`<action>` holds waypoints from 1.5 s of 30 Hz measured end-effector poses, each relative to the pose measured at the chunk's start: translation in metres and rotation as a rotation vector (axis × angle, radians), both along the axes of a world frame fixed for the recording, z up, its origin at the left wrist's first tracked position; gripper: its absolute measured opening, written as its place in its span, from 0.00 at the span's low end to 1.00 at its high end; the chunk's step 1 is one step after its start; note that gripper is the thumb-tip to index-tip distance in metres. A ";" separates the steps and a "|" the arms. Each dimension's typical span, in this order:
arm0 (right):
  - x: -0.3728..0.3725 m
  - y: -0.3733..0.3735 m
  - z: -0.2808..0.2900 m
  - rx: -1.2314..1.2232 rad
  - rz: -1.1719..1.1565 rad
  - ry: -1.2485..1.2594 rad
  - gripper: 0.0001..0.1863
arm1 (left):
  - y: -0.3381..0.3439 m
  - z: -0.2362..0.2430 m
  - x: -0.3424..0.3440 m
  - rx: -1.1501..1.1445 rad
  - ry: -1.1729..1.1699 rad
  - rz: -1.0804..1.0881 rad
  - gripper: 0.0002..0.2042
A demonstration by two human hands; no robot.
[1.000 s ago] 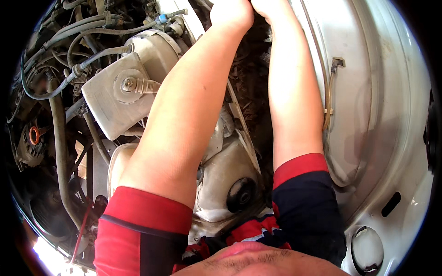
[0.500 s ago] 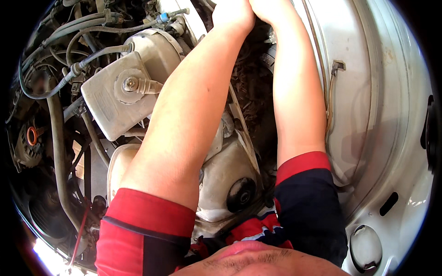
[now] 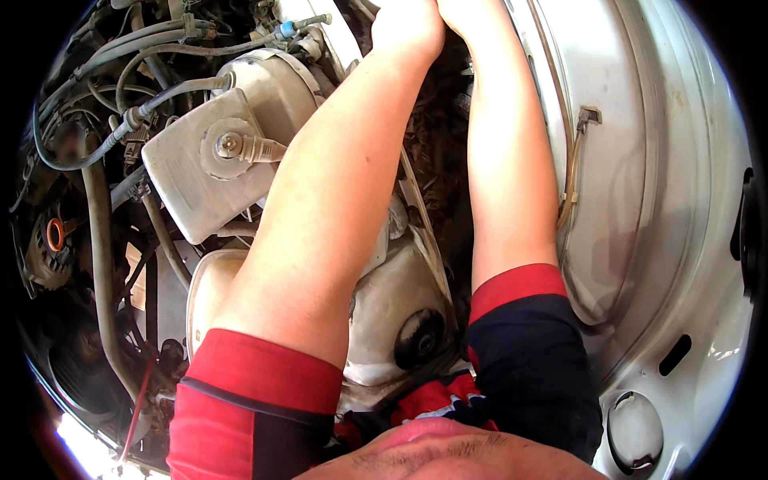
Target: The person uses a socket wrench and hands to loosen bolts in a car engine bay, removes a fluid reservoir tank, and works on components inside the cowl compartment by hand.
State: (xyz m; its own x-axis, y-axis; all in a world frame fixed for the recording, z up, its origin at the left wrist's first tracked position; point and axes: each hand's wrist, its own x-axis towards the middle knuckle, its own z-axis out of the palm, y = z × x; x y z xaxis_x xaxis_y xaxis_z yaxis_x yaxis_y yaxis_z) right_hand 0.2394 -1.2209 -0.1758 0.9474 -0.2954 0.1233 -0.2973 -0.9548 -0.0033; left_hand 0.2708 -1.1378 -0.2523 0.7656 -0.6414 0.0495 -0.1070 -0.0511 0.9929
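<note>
Both my arms stretch forward over an open engine bay, and the hands meet side by side at the top edge of the view. Only the wrist and heel of my left hand (image 3: 409, 26) show. Likewise, my right hand (image 3: 467, 14) is cut off by the edge. The fingers of both are out of the picture, so whatever they hold or touch is hidden. Below them lies a dark gap strewn with dry leaves (image 3: 436, 152), between the inner metal panel and the raised pale hood (image 3: 612, 200).
Left of my left arm sit a whitish fluid reservoir (image 3: 188, 172) with a round cap and a round brake booster (image 3: 272, 84). Hoses (image 3: 100, 232) and wiring crowd the far left. Near my chest is a strut tower (image 3: 388, 312) with a black cap (image 3: 419, 338). A thin tube (image 3: 574, 172) runs along the hood.
My right forearm has shifted slightly left, showing more of the thin tube beside it. My left forearm has moved a touch to the right. The hands stay together at the top edge.
</note>
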 end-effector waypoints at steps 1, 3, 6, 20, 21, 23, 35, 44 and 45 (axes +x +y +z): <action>0.002 0.003 0.000 0.000 0.000 -0.001 0.17 | 0.003 0.001 0.001 -0.044 -0.013 0.004 0.26; 0.002 0.009 0.001 0.167 -0.452 -0.060 0.16 | -0.004 -0.003 0.002 0.020 -0.080 -0.003 0.25; -0.017 0.053 0.005 0.298 -0.076 -0.177 0.17 | -0.002 -0.017 0.009 0.196 -0.194 -0.089 0.23; -0.022 0.052 0.010 0.263 -0.313 -0.164 0.19 | 0.002 -0.008 0.000 0.088 -0.117 0.026 0.19; -0.014 0.054 0.013 0.266 -0.311 -0.167 0.19 | 0.001 -0.011 -0.001 0.090 -0.120 0.028 0.19; -0.002 0.056 0.017 0.061 -0.632 0.076 0.19 | -0.002 -0.018 -0.004 0.120 -0.317 0.046 0.13; -0.020 0.039 0.001 0.404 -0.205 -0.270 0.18 | -0.006 -0.015 0.006 0.064 -0.238 0.036 0.18; -0.013 0.034 0.006 0.143 -0.319 -0.110 0.20 | 0.002 -0.007 0.004 0.002 -0.190 -0.002 0.18; -0.015 0.034 0.008 0.251 -0.277 -0.131 0.20 | -0.002 -0.009 0.005 0.045 -0.225 0.000 0.18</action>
State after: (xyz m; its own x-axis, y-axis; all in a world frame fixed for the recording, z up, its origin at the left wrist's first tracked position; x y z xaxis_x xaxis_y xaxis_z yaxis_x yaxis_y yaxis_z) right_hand 0.2241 -1.1866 -0.1683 0.8085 -0.5741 0.1293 -0.5254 -0.8031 -0.2810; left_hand 0.2755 -1.1397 -0.2610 0.7387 -0.6466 0.1902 -0.3252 -0.0949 0.9409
